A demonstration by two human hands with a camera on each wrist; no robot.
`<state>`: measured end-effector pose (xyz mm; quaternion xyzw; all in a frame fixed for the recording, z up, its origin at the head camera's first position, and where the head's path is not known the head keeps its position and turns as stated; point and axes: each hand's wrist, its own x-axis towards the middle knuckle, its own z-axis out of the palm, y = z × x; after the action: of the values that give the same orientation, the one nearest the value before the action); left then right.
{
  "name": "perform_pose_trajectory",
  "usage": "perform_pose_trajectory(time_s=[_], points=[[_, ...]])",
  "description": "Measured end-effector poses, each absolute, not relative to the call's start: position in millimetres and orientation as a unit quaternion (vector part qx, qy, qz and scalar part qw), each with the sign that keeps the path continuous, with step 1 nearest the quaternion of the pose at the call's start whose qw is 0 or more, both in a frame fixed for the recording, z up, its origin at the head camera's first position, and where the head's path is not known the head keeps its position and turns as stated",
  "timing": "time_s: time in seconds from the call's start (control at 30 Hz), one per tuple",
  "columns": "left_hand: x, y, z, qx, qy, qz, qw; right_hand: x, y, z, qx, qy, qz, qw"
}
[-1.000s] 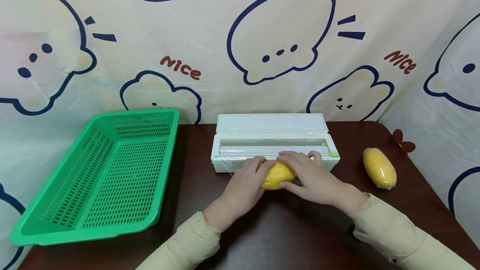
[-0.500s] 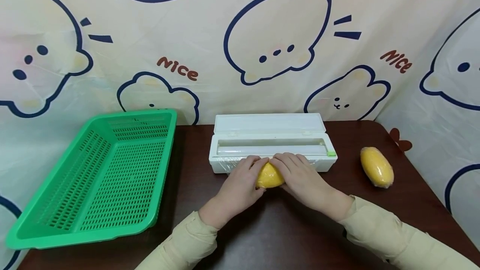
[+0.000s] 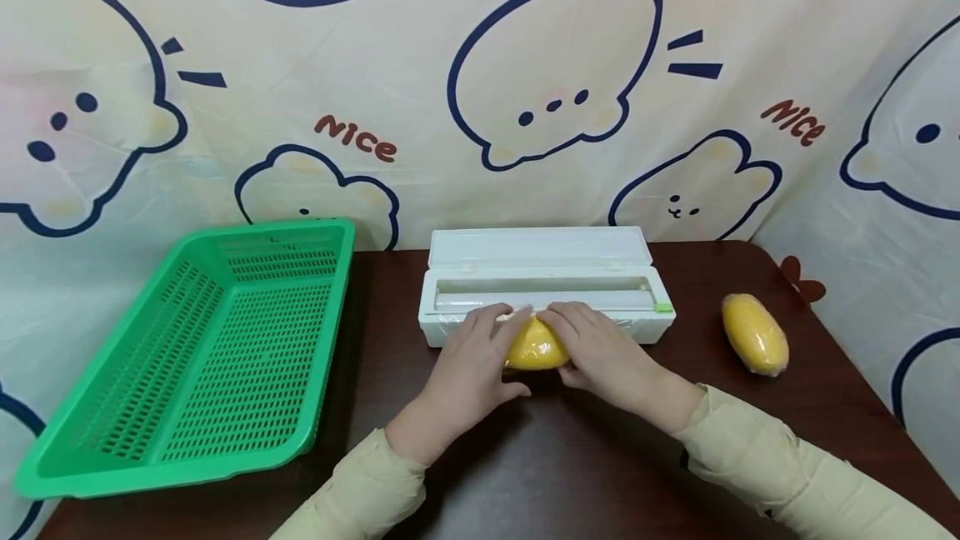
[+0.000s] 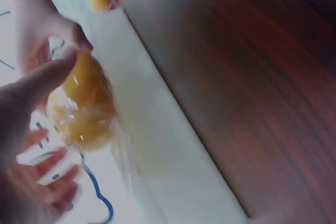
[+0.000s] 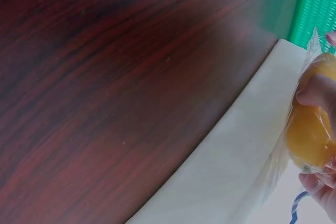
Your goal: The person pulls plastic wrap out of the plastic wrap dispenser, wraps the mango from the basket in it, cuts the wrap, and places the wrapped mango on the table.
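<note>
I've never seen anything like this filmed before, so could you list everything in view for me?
Wood-grain table: one, dark brown, under everything
Printed cloth: white with navy cartoons and "Nice" lettering, behind the table
Perforated basket: one, green, left
Cling-film box: one, white, centre back, lid raised
Film roll: one, whitish, inside the box
Small tab: one, light green, box's right end
Loose film: clear, along the box front
Held fruit: one, yellow, before the box
Film-wrapped fruit: one, yellow, table's right side
Sleeves: two, beige, bottom
Hands: two, left hand and right hand at the held fruit
</note>
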<state>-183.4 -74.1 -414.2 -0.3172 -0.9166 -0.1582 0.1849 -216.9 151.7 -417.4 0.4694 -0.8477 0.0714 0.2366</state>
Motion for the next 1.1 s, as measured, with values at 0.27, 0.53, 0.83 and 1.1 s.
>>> perform_pose_trajectory(time_s=[0.27,0.53,0.83,1.1], points=[[-186,-58,-424,-0.343,-0.891,-0.086,0.284,-218,149,-419,0.457,-0.853,0.096,0.231],[-194,-53,-434,-0.325,-0.885,-0.078,0.325,-214,151,-417,0.429,-0.873,0.121,0.197],[-195,-61,-436,-0.331,-0.881,-0.097,0.323,-212,150,-418,0.421,-0.874,0.127,0.205],[-192,-64,-430,-0.336,-0.891,-0.119,0.282,-210,153,-417,0.412,-0.88,0.113,0.207]])
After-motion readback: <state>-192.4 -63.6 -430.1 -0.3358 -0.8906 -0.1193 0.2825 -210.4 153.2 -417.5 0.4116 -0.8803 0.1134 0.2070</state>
